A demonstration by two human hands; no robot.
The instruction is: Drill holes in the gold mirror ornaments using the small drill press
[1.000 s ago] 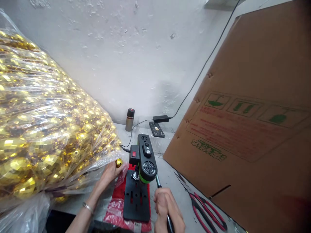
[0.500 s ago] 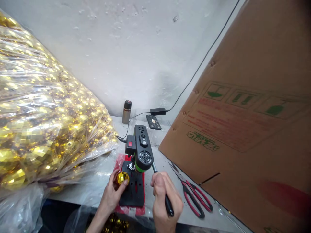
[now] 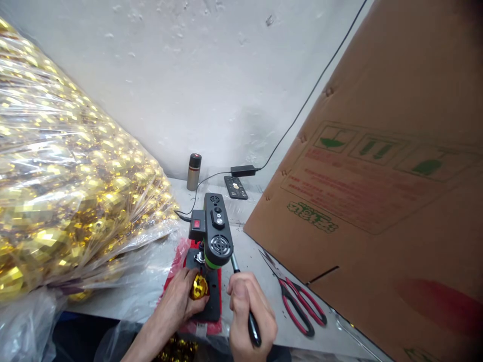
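My left hand [image 3: 183,297] is closed round a small gold mirrored ball [image 3: 199,287], held over the black base plate [image 3: 213,301] of a small bench drill press. Above the ball is the press's black head [image 3: 218,226], with round vents and a green band at its lower end. The lower tip of the drill is hidden from me. My right hand [image 3: 251,314] grips the black-handled feed lever [image 3: 253,329] at the press's right side. Beneath the base lies a red sheet [image 3: 181,264] covered by clear plastic.
A big clear bag of gold balls [image 3: 94,191] fills the left. A large cardboard box [image 3: 358,201] leans at the right, beside red-handled scissors [image 3: 298,301]. Behind the press are a bottle [image 3: 193,172], a dark phone-like slab [image 3: 236,187] and a power adapter [image 3: 243,171] with its cable.
My left hand has moved the gold ball right and slightly down, under the drill head. My right hand stays on the lever. The whole view has shifted slightly.
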